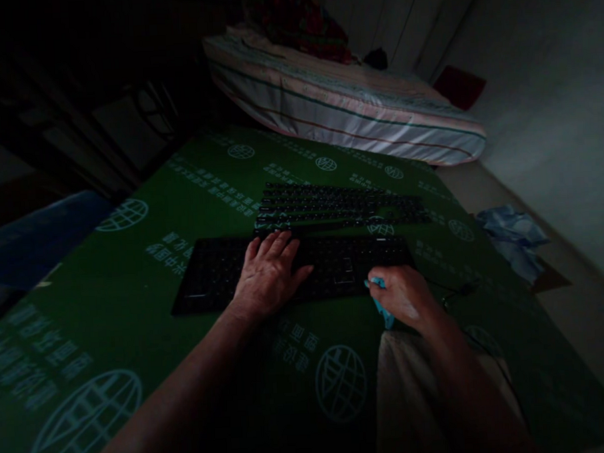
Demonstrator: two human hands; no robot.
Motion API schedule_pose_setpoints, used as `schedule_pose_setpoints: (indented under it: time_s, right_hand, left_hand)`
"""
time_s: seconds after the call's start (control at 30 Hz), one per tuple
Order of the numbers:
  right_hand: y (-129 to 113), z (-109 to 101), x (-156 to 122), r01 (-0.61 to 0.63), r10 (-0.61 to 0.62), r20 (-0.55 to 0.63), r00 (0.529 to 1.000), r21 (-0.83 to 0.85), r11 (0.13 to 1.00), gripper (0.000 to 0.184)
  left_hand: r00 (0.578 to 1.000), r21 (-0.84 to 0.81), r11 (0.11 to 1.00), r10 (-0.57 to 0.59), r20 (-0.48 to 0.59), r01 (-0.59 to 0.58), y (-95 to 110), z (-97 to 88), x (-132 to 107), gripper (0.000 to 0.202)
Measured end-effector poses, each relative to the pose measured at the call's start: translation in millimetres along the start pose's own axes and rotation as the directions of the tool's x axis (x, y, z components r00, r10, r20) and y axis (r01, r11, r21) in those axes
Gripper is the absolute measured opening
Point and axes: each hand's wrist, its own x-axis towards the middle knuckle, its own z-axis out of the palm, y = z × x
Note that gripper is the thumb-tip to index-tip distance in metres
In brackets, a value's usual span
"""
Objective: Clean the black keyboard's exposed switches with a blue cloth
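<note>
A black keyboard (324, 265) lies across the green board in front of me. My left hand (268, 271) rests flat on its middle-left part, fingers stretched out and thumb apart. At the keyboard's right end, my right hand (397, 292) is closed around a small light-blue tool (383, 310). The tool's working end is too dark to make out. Just behind the keyboard, several rows of loose black keycaps (331, 202) are laid out on the board. A pale cloth (401, 382) is under my right forearm.
The green board (198, 364) carries white lettering and globe prints. A cable (447, 287) runs off to the keyboard's right. A mattress with a striped sheet (357, 110) stands beyond the far edge. A crumpled bluish cloth (512, 234) lies on the right, near the wall.
</note>
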Motion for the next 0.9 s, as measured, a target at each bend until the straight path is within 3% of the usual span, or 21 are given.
schedule_pose_setpoints:
  time_s: [0.1,0.33,0.6,0.9]
  right_hand:
    - [0.5,-0.2,0.2,-0.014,0.014,0.010,1.000,-0.020,1.000,0.021]
    - [-3.7,-4.4,-1.8,0.128,-0.126,0.045,0.991,-0.049,0.991,0.021]
    - [-2.9,-8.3,-0.5,0.171,-0.164,0.089,0.982,-0.070,0.983,0.020]
    - [-7.7,-4.1,-1.8,0.125,-0.121,0.054,0.991,-0.069,0.990,0.019]
  left_hand:
    - [1.000,-0.002,1.000,0.005,-0.004,-0.005,0.1,-0.3,0.1,0.049]
    - [1.000,-0.008,1.000,0.015,-0.021,-0.015,-0.3,0.4,0.4,0.049]
    - [0.999,-0.008,1.000,0.023,-0.028,-0.023,-1.0,0.1,0.3,0.049]
    - [0.999,0.033,0.999,0.034,-0.029,-0.033,-0.6,0.5,1.3,0.050]
